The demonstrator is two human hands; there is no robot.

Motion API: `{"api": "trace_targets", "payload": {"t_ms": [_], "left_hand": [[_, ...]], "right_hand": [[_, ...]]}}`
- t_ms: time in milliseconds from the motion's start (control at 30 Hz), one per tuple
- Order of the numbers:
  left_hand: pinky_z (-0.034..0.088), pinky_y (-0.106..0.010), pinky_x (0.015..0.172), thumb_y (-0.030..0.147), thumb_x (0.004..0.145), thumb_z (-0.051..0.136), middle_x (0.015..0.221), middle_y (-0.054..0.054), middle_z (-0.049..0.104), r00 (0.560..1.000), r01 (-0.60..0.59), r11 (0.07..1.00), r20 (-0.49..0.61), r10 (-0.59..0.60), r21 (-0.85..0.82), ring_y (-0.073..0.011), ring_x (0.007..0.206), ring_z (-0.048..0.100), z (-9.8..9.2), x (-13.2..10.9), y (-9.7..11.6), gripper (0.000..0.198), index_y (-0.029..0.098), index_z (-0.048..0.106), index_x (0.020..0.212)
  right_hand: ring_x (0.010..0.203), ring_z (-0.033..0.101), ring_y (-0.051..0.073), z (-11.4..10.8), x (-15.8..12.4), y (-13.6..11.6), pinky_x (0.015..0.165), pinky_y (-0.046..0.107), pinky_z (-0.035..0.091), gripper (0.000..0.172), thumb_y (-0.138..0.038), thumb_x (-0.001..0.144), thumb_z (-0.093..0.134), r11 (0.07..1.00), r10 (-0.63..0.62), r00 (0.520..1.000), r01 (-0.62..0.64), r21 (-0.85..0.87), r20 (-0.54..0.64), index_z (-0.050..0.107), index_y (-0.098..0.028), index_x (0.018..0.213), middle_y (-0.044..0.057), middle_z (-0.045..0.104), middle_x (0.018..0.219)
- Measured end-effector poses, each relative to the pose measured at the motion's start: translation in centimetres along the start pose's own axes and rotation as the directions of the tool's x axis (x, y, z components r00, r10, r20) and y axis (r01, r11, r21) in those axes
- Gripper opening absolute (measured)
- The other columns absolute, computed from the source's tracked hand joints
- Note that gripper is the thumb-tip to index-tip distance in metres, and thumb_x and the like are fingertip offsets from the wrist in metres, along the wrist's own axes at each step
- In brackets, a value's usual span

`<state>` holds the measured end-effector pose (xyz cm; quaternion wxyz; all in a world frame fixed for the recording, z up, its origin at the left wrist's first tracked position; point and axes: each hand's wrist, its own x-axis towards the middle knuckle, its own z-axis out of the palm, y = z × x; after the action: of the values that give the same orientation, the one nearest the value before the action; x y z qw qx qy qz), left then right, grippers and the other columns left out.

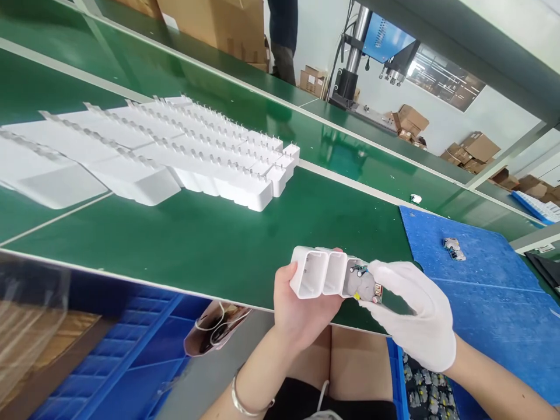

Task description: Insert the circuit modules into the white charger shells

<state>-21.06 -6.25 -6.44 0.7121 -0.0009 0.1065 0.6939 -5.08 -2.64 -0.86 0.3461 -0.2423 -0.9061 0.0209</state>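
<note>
My bare left hand (301,315) is closed around a row of three white plastic housings (312,274), whose open ends face me. The two on the left look hollow inside. In a white glove, my right hand (413,309) pinches a small circuit board assembly (363,286) with a grey body and a yellow spot. That assembly sits at the mouth of the rightmost housing, partly covering it; how far in it reaches I cannot tell. Several more white housings with metal prongs (210,157) stand in rows on the green table (175,245) to the left.
On the blue mat (472,303) at right lie small grey assemblies (454,249). A blue bin (398,379) of similar parts is below the table edge. A small white piece (415,199) lies farther back. Beyond stand a blue machine (385,38), cardboard boxes (219,26) and a person's leg (283,41).
</note>
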Motion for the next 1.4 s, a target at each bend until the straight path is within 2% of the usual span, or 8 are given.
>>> {"api": "trace_targets", "payload": {"t_ms": [300,433,667,800,933,1000,1167,1400], "left_hand": [[0.045,-0.031,0.064,0.045,0.061,0.064,0.084,-0.006,0.064,0.999,0.002,0.998,0.049,-0.005,0.058,-0.0212,0.077,0.056,0.0,0.0,0.0,0.033,0.017,0.069,0.076],[0.045,-0.029,0.066,0.049,0.055,0.068,0.085,-0.005,0.064,1.000,0.010,0.997,0.026,-0.012,0.075,-0.0209,0.080,0.055,-0.1,0.0,-0.1,0.045,0.015,0.070,0.085],[0.045,-0.029,0.065,0.046,0.056,0.068,0.087,-0.005,0.064,0.999,-0.008,0.997,0.033,0.006,0.071,-0.0204,0.078,0.056,-0.1,0.0,-0.1,0.038,0.017,0.069,0.082],[0.046,-0.032,0.064,0.046,0.063,0.061,0.089,-0.005,0.065,1.000,-0.012,0.999,0.019,0.011,0.045,-0.0220,0.079,0.058,0.3,0.0,0.1,0.033,0.018,0.067,0.080],[0.047,-0.034,0.064,0.048,0.067,0.055,0.087,-0.006,0.065,0.999,0.010,0.999,0.037,-0.012,0.050,-0.0234,0.080,0.059,0.6,0.0,0.2,0.035,0.017,0.066,0.080],[0.046,-0.034,0.064,0.047,0.069,0.052,0.086,-0.005,0.065,0.999,0.022,0.999,0.022,-0.023,0.042,-0.0237,0.079,0.059,0.7,0.1,0.2,0.033,0.018,0.064,0.078],[0.044,-0.033,0.064,0.045,0.070,0.049,0.081,-0.004,0.062,0.998,0.042,0.999,-0.035,-0.042,-0.006,-0.0213,0.075,0.056,0.7,0.1,0.4,0.029,0.018,0.061,0.073],[0.044,-0.033,0.065,0.046,0.070,0.050,0.086,-0.006,0.064,0.999,0.040,0.999,0.012,-0.040,0.007,-0.0226,0.078,0.056,0.3,0.2,0.2,0.032,0.018,0.064,0.074]], "right_hand": [[0.084,0.064,0.018,0.5,-0.2,0.0,0.069,0.032,0.054,0.050,-0.012,0.077,0.066,0.998,-0.003,0.999,0.005,0.063,-0.036,0.051,-0.030,0.122,0.005,0.069,0.104],[0.085,0.064,0.018,0.3,0.0,-0.4,0.071,0.030,0.055,0.043,-0.012,0.078,0.065,1.000,0.006,1.000,-0.006,-0.007,-0.019,0.053,-0.027,0.117,0.005,0.069,0.103],[0.075,0.064,0.015,0.4,1.7,-1.8,0.066,0.026,0.054,0.042,-0.003,0.082,0.052,0.987,-0.101,0.994,0.107,-0.119,0.052,0.054,-0.026,0.116,0.001,0.071,0.090],[0.085,0.065,0.017,-0.1,2.2,-1.3,0.072,0.029,0.055,0.039,-0.017,0.081,0.061,0.995,0.071,0.987,-0.080,0.053,0.145,0.058,-0.028,0.118,0.004,0.068,0.105],[0.114,0.057,0.022,-0.6,2.1,0.0,0.091,0.037,0.052,0.044,-0.032,0.084,0.059,0.891,0.296,0.902,-0.380,0.251,0.314,0.053,-0.025,0.127,0.009,0.056,0.129],[0.113,0.058,0.022,-0.2,2.1,0.6,0.092,0.039,0.051,0.045,-0.031,0.079,0.064,0.906,0.242,0.919,-0.329,0.266,0.313,0.056,-0.025,0.124,0.008,0.058,0.127],[0.097,0.064,0.019,0.9,2.5,1.1,0.088,0.033,0.052,0.041,-0.019,0.073,0.068,0.980,-0.018,0.990,-0.010,0.201,0.141,0.059,-0.019,0.113,0.010,0.068,0.108],[0.092,0.066,0.018,1.0,3.3,1.5,0.083,0.030,0.054,0.035,-0.020,0.073,0.068,0.971,-0.103,0.986,0.072,0.230,0.129,0.060,-0.019,0.107,0.009,0.070,0.101]]}}
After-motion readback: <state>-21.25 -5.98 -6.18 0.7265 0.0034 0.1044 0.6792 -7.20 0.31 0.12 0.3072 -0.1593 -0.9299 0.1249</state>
